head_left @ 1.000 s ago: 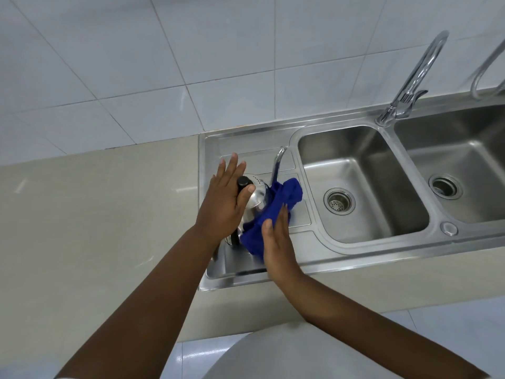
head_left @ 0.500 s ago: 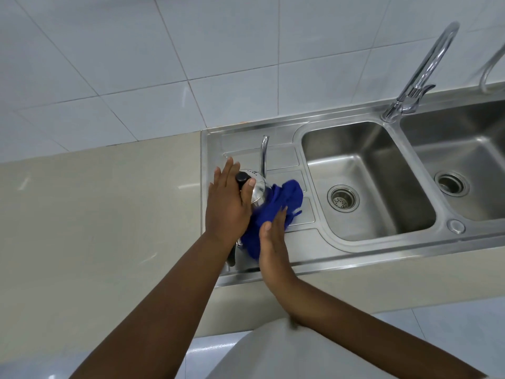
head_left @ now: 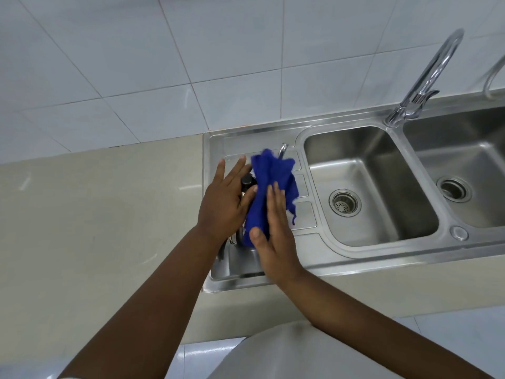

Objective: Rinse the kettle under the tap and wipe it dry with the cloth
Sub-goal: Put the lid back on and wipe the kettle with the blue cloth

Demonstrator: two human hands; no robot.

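A steel kettle (head_left: pixel 247 183) with a black lid knob stands on the drainboard (head_left: pixel 235 265) of the sink, mostly hidden. Only its knob, thin spout tip and a bit of its base show. My left hand (head_left: pixel 225 202) lies flat against the kettle's left side and lid, fingers spread. A blue cloth (head_left: pixel 269 187) is draped over the kettle's right side and top. My right hand (head_left: pixel 273 228) presses the cloth against the kettle, palm flat, thumb pinning the cloth's lower end. The tap (head_left: pixel 426 75) stands far right, no water running.
Two steel basins lie to the right, the near one (head_left: pixel 382 233) with a drain strainer (head_left: pixel 345 202), the far one (head_left: pixel 481 160) beyond it. A beige counter (head_left: pixel 95 228) stretches left. White wall tiles (head_left: pixel 164 64) rise behind. A second tap curve (head_left: pixel 494 77) shows at the right edge.
My right hand has pushed the cloth upward over the kettle's top and spout. The spout tip has turned slightly. My left hand stays on the kettle.
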